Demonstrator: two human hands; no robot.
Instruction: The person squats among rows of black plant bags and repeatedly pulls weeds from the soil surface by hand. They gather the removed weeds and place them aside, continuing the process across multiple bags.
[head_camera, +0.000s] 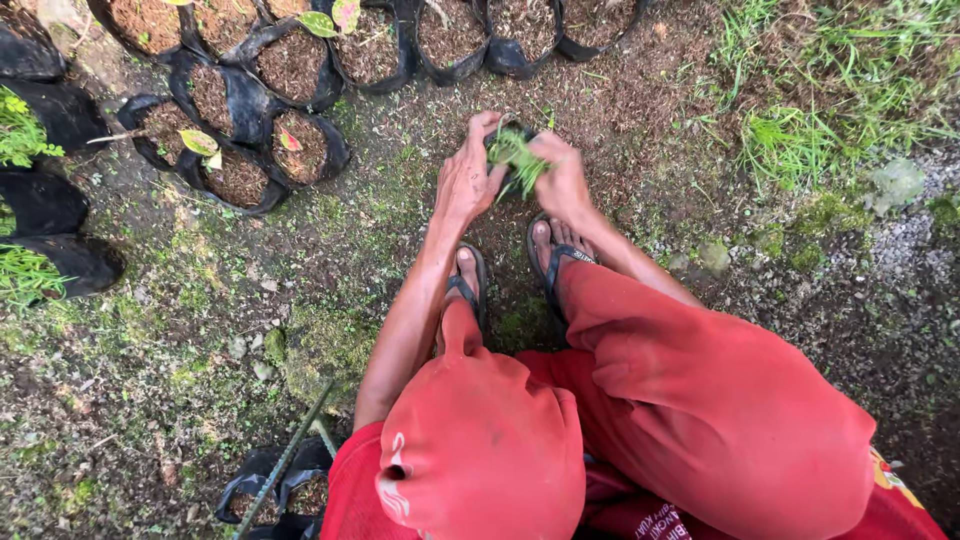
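Small black plastic nursery bag (505, 140), holding a tuft of green grass-like shoots (518, 158), sits on the bare soil directly ahead of the person's feet. It serves as the landmark for all positions below.

Head view, hands: the left hand (465, 180) is pressed against the left side of the bag, fingers curled around its rim and wall in a grip. The right hand (562, 180) is against the bag's right side, fingers closed over the green shoots and the rim; how firmly it pinches the shoots cannot be told. Both hands touch the bag.

Head view, person: two feet in dark flip-flop sandals (468, 290) stand just behind the bag, toes pointing toward it. Red trousers (700, 400) cover the bent knees nearer the camera.

Head view, surroundings: a cluster of black plastic bags filled with brown soil (290, 65) lies beyond and to the left of the landmark bag, well apart from it; several carry small green-and-pink leaves (200, 142). Further left, dark bags with green grass blades (20, 130) stand at the frame edge. A patch of green grass (800, 130) grows to the right of the bag, well apart. A grey stone (895, 182) lies beyond that grass. A thin green rod (290, 455) lies slanted behind and left of the bag, beside more black bags at the lower frame edge.
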